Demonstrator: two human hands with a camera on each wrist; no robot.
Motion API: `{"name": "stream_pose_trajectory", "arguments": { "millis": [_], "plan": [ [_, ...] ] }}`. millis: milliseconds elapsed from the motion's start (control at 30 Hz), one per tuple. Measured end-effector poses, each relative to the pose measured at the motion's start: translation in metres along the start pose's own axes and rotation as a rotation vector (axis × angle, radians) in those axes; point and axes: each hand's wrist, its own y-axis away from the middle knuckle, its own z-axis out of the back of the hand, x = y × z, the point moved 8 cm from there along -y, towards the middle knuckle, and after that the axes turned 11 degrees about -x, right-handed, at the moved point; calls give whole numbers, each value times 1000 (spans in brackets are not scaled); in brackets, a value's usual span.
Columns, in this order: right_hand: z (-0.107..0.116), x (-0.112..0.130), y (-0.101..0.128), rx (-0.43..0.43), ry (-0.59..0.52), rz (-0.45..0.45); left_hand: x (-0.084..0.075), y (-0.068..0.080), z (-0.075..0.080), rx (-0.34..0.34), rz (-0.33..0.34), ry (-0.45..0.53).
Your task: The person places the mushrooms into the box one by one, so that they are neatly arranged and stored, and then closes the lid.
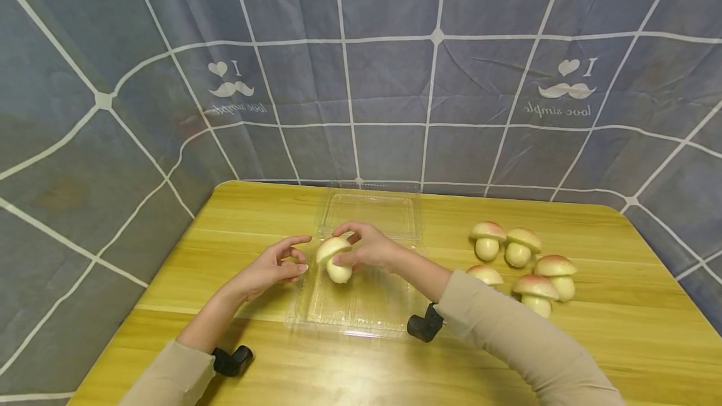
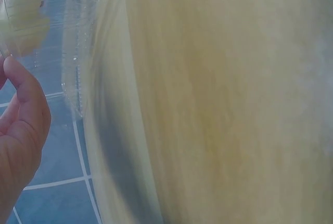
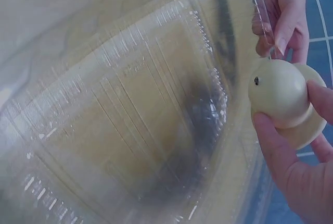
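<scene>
A cream mushroom-shaped piece (image 1: 337,257) with a pale pink cap is pinched by my right hand (image 1: 345,248) just above the left part of an open clear plastic tray (image 1: 366,309). In the right wrist view its round stem end (image 3: 276,91) faces the camera, between the thumb and fingers of that hand (image 3: 289,108), over the tray (image 3: 130,120). My left hand (image 1: 289,260) sits at the tray's left rim with loosely curled fingers that hold nothing. Its thumb (image 2: 21,91) stays apart from the rim (image 2: 73,73). The left hand's fingers (image 3: 281,21) lie against the rim.
Several more mushroom pieces (image 1: 521,248) stand and lie on the wooden table (image 1: 620,331) to the right of the tray. The tray's hinged lid (image 1: 369,212) lies flat behind it. A grey grid-patterned cloth (image 1: 395,80) hangs behind and around the table.
</scene>
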Motion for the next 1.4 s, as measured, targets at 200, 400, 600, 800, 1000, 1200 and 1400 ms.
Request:
{"name": "stream_pose_trajectory", "arguments": {
  "millis": [200,400,600,800,1000,1200,1400],
  "plan": [
    [-6,-4,0,8,0,-18,1,0,0,-6,7,-1],
    [-11,-11,-2,-4,6,-21,2,0,0,-10,9,0],
    [-13,-15,-2,-22,18,-8,2,-1,-2,-4,5,-1],
    [-13,-14,-1,-54,47,20,1,-2,-1,-14,11,4],
    [-14,-17,1,-78,60,30,0,-2,-1,-22,17,9],
    [-13,-21,2,-90,35,27,0,-3,0,-23,16,8],
    [-13,-24,1,-97,19,18,0,-1,0,-20,19,19]
  ]
}}
